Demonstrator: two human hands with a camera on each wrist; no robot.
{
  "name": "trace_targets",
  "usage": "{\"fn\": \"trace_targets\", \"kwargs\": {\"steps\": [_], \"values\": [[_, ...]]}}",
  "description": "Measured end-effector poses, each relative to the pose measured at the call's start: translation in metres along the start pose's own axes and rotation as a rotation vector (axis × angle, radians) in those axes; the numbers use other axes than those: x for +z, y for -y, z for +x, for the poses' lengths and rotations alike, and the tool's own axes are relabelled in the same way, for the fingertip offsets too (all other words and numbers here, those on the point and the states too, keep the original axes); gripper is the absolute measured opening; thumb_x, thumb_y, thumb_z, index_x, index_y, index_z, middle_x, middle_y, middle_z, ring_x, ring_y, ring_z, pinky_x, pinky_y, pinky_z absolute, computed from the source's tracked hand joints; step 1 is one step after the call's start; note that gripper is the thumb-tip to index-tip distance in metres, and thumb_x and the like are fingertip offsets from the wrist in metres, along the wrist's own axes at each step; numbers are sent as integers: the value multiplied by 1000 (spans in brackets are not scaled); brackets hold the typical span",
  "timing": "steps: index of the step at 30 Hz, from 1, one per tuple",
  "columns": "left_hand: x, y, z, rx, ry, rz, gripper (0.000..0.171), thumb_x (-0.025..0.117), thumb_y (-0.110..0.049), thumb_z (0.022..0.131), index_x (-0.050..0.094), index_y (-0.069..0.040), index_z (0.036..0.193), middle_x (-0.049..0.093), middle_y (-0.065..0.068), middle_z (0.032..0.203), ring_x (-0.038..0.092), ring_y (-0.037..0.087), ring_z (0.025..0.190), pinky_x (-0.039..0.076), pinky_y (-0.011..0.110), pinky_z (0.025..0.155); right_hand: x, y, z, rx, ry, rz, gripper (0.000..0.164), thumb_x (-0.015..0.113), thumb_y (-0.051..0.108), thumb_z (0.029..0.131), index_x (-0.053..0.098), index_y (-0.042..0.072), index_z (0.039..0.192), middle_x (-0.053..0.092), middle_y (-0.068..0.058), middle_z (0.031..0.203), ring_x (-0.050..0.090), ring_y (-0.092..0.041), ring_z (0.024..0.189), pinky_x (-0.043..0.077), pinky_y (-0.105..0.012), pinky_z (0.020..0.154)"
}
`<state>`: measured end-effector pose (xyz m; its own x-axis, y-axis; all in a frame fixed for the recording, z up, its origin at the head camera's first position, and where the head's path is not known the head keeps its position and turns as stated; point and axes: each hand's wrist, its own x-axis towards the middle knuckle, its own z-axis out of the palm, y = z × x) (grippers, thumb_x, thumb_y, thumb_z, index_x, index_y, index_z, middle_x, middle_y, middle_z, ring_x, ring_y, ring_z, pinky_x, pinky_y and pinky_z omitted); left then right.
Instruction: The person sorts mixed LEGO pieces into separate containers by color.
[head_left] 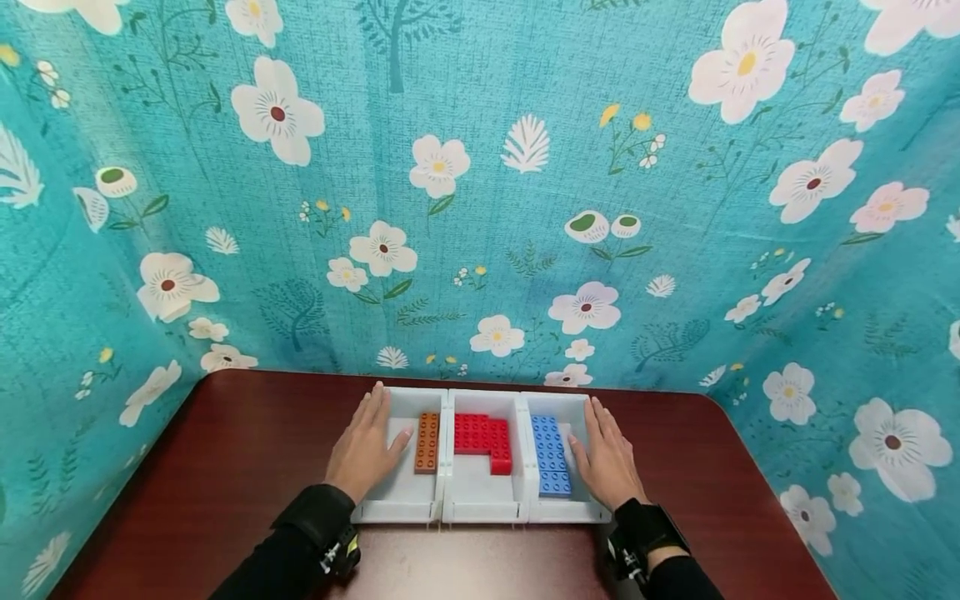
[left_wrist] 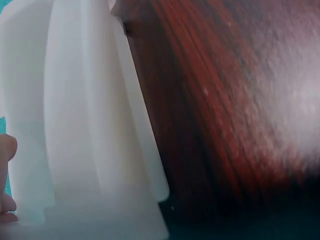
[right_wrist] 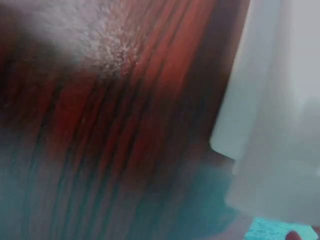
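Three white bins stand side by side at the far part of the table. In the left bin point(head_left: 401, 511) lies a brown-orange toy brick point(head_left: 427, 442). The middle bin point(head_left: 480, 511) holds red toy bricks point(head_left: 480, 433) in an L-like layout, and the right bin point(head_left: 566, 511) holds blue toy bricks point(head_left: 551, 450). My left hand point(head_left: 365, 450) lies along the left bin's outer side, fingers straight, thumb over its rim. On the opposite end my right hand point(head_left: 611, 462) lies likewise against the right bin. Close up, both wrist views show mostly white bin walls.
The dark red-brown table point(head_left: 225, 467) extends to both sides and in front of the bins. A turquoise floral cloth point(head_left: 480, 208) hangs behind the table's far edge and along both sides. Each wrist wears a black strap with a device.
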<state>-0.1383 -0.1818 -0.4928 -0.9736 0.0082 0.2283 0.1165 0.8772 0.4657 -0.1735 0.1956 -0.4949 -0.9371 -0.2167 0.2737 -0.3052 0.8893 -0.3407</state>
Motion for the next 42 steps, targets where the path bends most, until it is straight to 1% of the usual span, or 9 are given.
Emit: {"fn": "trace_targets", "kwargs": {"steps": [2,6,15,20,25,34,36,38,42], "values": [[-1,0,1,4,13,-11,77,67,-31,99,31,8,154,23,25,163,27,44,148,39,59,110,3,-2,2,23,38,9,71,63,19,101,27,-6,156,25,-26,162,26,-45,147,31,-69,110],[-6,2,3,-11,25,-22,77,66,-30,99,29,7,155,22,24,164,26,43,149,39,58,109,7,2,6,39,61,14,72,64,19,100,27,-6,156,24,-26,163,26,-46,148,31,-68,111],[-5,12,10,-12,56,-6,76,63,-32,101,26,6,156,19,21,165,23,40,150,41,58,107,12,6,12,38,68,-4,71,63,17,100,27,-8,156,24,-26,163,29,-46,146,32,-66,111],[-5,13,13,-6,48,6,76,64,-32,101,27,6,156,19,21,165,26,42,149,45,58,104,11,6,14,13,38,-3,71,66,14,99,29,-9,155,27,-27,161,35,-46,143,36,-66,107],[-4,11,12,6,46,17,76,64,-32,100,28,7,156,20,22,165,30,44,147,47,58,102,10,5,15,42,69,-10,71,64,13,100,26,-6,157,24,-24,163,34,-44,144,37,-66,107],[-2,11,12,-6,63,27,78,65,-32,100,26,6,157,17,21,166,30,44,147,47,57,102,7,7,14,72,125,32,71,53,-12,95,23,-5,158,18,-22,165,33,-44,145,40,-64,104],[-2,11,13,-6,61,22,75,64,-27,101,26,6,156,17,21,166,30,44,147,46,57,103,7,7,14,78,141,37,71,52,-12,95,21,-5,159,17,-21,166,34,-44,144,42,-62,103],[-2,10,13,4,57,23,71,64,-15,100,27,7,156,18,22,166,31,45,146,45,57,104,6,7,14,85,155,38,71,52,-11,96,19,-4,159,15,-21,166,39,-45,140,45,-59,100],[-2,9,11,26,58,26,76,65,11,90,26,10,155,18,25,165,29,47,146,45,56,105,4,8,14,112,177,39,72,52,-10,97,17,-2,160,13,-19,167,48,-45,133,50,-56,90]]}}
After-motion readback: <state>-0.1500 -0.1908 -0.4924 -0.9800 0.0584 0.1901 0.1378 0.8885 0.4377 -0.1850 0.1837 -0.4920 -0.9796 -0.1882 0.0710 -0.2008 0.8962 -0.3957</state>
